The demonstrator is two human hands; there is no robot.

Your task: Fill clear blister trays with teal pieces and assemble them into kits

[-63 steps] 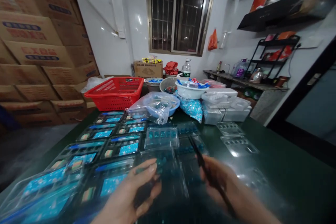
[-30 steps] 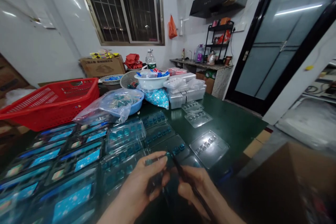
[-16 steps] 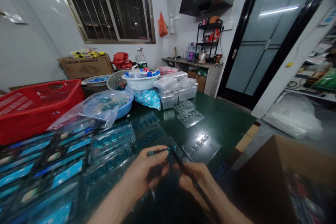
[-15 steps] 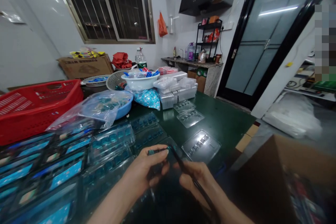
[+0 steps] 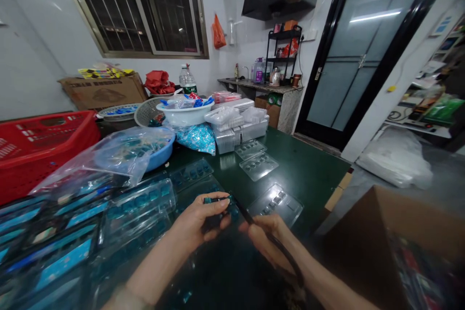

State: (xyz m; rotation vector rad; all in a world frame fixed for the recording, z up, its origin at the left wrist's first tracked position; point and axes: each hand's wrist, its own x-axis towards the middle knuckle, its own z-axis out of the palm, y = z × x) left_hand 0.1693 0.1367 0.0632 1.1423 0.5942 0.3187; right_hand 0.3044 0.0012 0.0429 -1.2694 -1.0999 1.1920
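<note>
My left hand (image 5: 201, 218) is closed, its thumb and fingertips pinching a small dark teal piece (image 5: 208, 200). From near those fingertips a long, thin black strip (image 5: 242, 211) runs down to the right. My right hand (image 5: 272, 235) is wrapped round this strip, whose tail bends back past the wrist. What kind of thing the strip is I cannot make out. Just beyond my right hand lies a clear plastic blister tray (image 5: 271, 202) on the dark green table (image 5: 308, 155). Left of my left hand, clear trays with teal-looking hollows (image 5: 145, 197) lie in overlapping rows.
Packs with blue cards (image 5: 65, 261) cover the table's left side. Behind them stand a red basket (image 5: 47, 155), a blue basin (image 5: 165, 150) under plastic film, and a white basin (image 5: 187, 115). Stacked clear trays (image 5: 250, 131) stand farther back. An open cardboard box (image 5: 358, 232) is at my right.
The view has shifted slightly, so the table things sit farther left. My hands keep their grip on the teal piece and the black strip, with little movement.
</note>
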